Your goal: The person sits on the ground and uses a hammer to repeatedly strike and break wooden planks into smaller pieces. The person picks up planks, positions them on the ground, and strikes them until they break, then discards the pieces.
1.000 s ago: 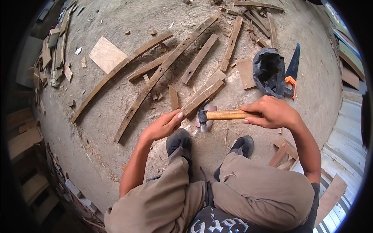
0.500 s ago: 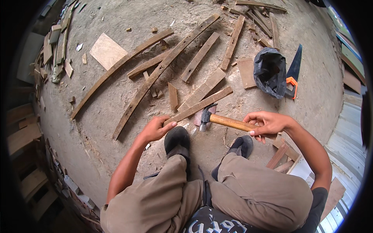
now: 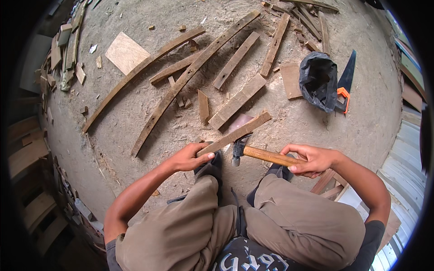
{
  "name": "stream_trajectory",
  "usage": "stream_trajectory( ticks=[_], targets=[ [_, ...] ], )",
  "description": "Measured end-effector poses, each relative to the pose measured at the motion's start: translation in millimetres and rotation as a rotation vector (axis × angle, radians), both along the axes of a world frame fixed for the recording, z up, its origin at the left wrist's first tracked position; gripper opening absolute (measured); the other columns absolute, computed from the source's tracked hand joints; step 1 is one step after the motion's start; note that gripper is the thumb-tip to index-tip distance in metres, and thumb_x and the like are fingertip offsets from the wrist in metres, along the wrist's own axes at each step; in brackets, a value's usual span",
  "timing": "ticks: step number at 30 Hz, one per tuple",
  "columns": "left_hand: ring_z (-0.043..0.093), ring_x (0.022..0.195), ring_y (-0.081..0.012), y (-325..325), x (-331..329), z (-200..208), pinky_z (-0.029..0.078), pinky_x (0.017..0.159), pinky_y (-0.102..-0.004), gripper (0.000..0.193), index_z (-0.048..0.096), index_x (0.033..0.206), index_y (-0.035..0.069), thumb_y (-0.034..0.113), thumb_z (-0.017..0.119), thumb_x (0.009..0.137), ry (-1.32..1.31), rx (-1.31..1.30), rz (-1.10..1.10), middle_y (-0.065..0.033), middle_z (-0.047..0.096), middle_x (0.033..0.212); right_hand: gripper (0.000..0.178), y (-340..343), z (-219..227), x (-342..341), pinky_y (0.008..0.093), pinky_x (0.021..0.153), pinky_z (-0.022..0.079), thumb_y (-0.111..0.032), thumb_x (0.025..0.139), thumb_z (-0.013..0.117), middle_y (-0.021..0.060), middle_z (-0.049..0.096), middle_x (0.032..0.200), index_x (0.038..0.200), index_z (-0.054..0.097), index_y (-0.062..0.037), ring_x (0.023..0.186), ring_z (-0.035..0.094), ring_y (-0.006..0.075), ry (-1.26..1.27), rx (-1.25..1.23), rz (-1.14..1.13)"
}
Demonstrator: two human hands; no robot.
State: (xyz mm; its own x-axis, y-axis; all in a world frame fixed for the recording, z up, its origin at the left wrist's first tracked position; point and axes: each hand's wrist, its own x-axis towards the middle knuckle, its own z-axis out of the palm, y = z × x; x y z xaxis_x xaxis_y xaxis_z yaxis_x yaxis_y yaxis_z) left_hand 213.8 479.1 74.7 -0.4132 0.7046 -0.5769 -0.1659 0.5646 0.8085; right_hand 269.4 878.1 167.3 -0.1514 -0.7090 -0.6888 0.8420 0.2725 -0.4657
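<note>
My left hand (image 3: 193, 156) is closed round the near end of a short wooden batten (image 3: 239, 131), which slants up to the right. In my right hand (image 3: 312, 160) is a claw hammer (image 3: 266, 156), gripped by its wooden handle. The dark hammer head lies to the left, with its claw against or just under the batten's edge; I cannot tell whether a nail is caught there. Beyond the batten, a wider wooden board (image 3: 238, 101) and a small upright-looking offcut (image 3: 203, 107) lie on the ground.
Long wooden strips (image 3: 194, 67) lie across the dusty ground ahead. A black plastic bag (image 3: 318, 106) stands open at the right, beside a handsaw (image 3: 344, 90) with an orange and black handle. A plywood piece (image 3: 126, 53) lies at the far left. Scrap wood lines the left side.
Both hands have come nearer my body, bringing the batten and hammer with them. The batten has moved off the wider board, and the claw now sits closer to its underside.
</note>
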Motion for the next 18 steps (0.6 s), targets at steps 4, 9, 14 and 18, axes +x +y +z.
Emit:
stream_trajectory(
  ticks=[4, 9, 14, 18],
  targets=[
    [0.057, 0.069, -0.0185, 1, 32, -15, 0.046, 0.064, -0.0375, 0.05, 0.061, 0.092, 0.002, 0.051, 0.053, 0.097, 0.028, -0.077, 0.151, -0.0091, 0.06, 0.07, 0.048, -27, 5, 15, 0.0221, 0.037, 0.031, -0.032, 0.099, 0.059, -0.0015, 0.048, 0.064, 0.132, 0.036, -0.0061, 0.044, 0.04, 0.0049, -0.025, 0.13, -0.113],
    [0.048, 0.061, -0.014, 4, 3, -2, 0.042, 0.057, -0.0364, 0.051, 0.06, 0.09, 0.001, 0.05, 0.053, 0.096, 0.11, -0.099, 0.225, -0.004, 0.051, 0.061, 0.049, -33, 12, 0, 0.0223, 0.039, 0.035, -0.032, 0.1, 0.057, -0.0009, 0.05, 0.069, 0.136, 0.038, -0.0035, 0.048, 0.043, 0.0049, 0.068, 0.188, -0.145],
    [0.052, 0.062, -0.0167, -3, -1, -2, 0.044, 0.059, -0.0381, 0.052, 0.062, 0.09, 0.0, 0.051, 0.056, 0.094, 0.161, -0.135, 0.153, -0.0093, 0.054, 0.064, 0.052, -41, 12, 18, 0.022, 0.041, 0.038, -0.031, 0.101, 0.056, 0.0009, 0.052, 0.071, 0.141, 0.037, -0.0036, 0.051, 0.046, 0.0054, 0.029, 0.187, -0.226],
    [0.056, 0.063, -0.0224, -10, 17, -6, 0.046, 0.061, -0.0413, 0.056, 0.062, 0.09, -0.001, 0.055, 0.058, 0.092, 0.15, -0.123, 0.149, -0.0156, 0.058, 0.066, 0.057, -50, 9, 46, 0.0221, 0.043, 0.04, -0.031, 0.101, 0.057, 0.0014, 0.053, 0.073, 0.144, 0.035, -0.002, 0.053, 0.047, 0.0056, -0.032, 0.155, -0.292]
  ],
)
